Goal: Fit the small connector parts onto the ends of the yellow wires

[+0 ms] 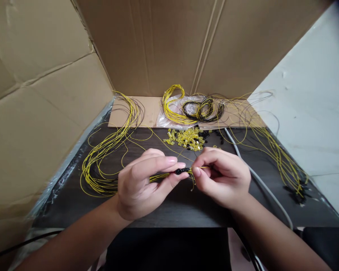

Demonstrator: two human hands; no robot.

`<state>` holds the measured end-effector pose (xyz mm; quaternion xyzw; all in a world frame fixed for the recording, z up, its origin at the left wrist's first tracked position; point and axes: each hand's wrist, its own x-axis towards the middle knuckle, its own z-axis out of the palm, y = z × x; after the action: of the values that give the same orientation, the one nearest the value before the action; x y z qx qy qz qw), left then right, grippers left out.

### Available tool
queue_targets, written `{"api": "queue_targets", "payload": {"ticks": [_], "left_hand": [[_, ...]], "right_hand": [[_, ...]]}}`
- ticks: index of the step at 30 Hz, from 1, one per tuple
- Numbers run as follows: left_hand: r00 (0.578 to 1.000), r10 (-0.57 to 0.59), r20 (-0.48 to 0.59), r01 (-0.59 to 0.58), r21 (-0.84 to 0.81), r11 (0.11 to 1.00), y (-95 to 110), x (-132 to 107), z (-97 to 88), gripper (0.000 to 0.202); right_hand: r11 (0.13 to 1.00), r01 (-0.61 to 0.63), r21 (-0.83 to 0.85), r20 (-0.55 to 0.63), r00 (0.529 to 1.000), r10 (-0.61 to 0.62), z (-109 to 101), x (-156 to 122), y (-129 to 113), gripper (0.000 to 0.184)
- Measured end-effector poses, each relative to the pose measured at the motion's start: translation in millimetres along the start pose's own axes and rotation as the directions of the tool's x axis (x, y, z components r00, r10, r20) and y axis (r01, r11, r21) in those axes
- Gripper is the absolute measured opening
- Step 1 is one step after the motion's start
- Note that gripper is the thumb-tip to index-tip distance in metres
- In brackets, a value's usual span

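My left hand [147,180] is closed on a bundle of thin yellow wires [107,158] that trails off to the left over the dark tabletop. Its fingertips pinch a small black connector [180,171] at the end of the wires. My right hand [220,177] is closed too, pinching the yellow wire ends right beside the connector. Both hands meet above the middle of the table. Behind them lies a heap of small yellow clear plastic housings [186,137] with a few black pieces mixed in.
Coils of yellow and black wire [194,107] lie on a plastic bag at the back. More yellow wires with black ends [288,169] run down the right side. A grey cable [260,182] crosses the table. Cardboard walls [45,94] enclose the left and back.
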<state>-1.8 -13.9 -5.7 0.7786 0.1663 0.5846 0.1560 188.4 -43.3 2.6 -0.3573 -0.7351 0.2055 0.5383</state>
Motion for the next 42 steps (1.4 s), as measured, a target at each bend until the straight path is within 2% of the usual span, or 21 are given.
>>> {"api": "queue_targets", "payload": {"ticks": [11,19,25,32,36,42], "left_hand": [[0.999,-0.037,0.018,0.037,0.0,0.999,-0.6,-0.7,0.3,0.049],[0.999,0.043,0.008,-0.043,0.009,0.999,-0.9,3.4,-1.3,0.046],[0.998,0.063,0.017,-0.064,0.032,0.997,0.3,4.2,-3.7,0.049],[0.998,0.055,-0.011,-0.054,0.055,0.997,-1.7,2.3,-5.0,0.052],[0.999,0.049,0.007,-0.05,0.078,0.996,-4.1,2.1,-4.9,0.052],[0.999,0.025,-0.031,-0.022,0.103,0.994,-8.8,-0.6,-0.7,0.05]], "right_hand": [[0.999,-0.012,0.045,0.007,1.0,0.012,0.9,-1.4,1.4,0.012],[0.993,-0.094,0.078,0.044,0.995,0.09,-2.0,-4.9,2.3,0.014],[0.989,-0.09,0.118,0.126,0.989,0.075,-6.1,-1.0,1.0,0.005],[0.966,-0.203,0.159,0.15,0.972,0.179,-7.5,-3.0,1.0,0.003],[0.96,-0.247,0.134,0.123,0.965,0.231,-7.4,-2.3,2.0,0.008],[0.97,-0.225,0.095,0.053,0.974,0.221,-6.2,-1.5,4.5,0.005]]}}
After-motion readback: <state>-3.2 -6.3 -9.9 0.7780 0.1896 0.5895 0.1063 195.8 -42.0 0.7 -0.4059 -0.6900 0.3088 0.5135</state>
